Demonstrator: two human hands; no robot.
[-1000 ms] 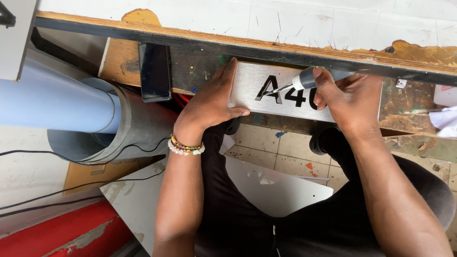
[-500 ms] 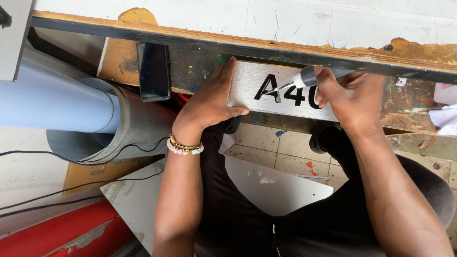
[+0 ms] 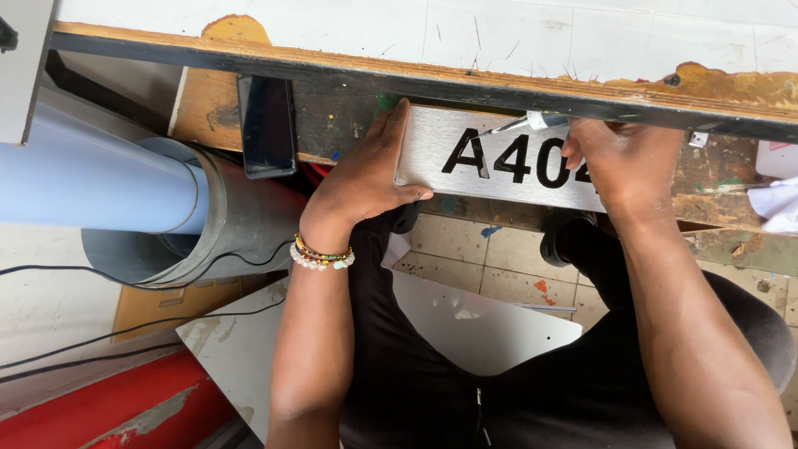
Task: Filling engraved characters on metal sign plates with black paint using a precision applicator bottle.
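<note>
A brushed silver metal sign plate (image 3: 432, 158) with black characters lies on a worn wooden shelf under the bench top. My left hand (image 3: 366, 179) grips the plate's left end, thumb under the lower edge, a beaded bracelet on the wrist. My right hand (image 3: 623, 162) rests on the plate's right part and holds a slim craft knife (image 3: 532, 123) with a grey handle. Its tip points left, close above the first black character. The right end of the plate is hidden under my right hand.
A dark phone (image 3: 266, 125) leans on the shelf left of the plate. A wide grey pipe (image 3: 208, 224) with a pale blue tube (image 3: 83, 179) inside lies at the left. Black cables (image 3: 125, 333), a white sheet (image 3: 474, 324) and a tiled floor (image 3: 499, 258) are below.
The view shifted slightly; the plate shows more of its characters. My right hand has slid a little right and the knife tip sits higher above the characters. My left hand keeps its hold.
</note>
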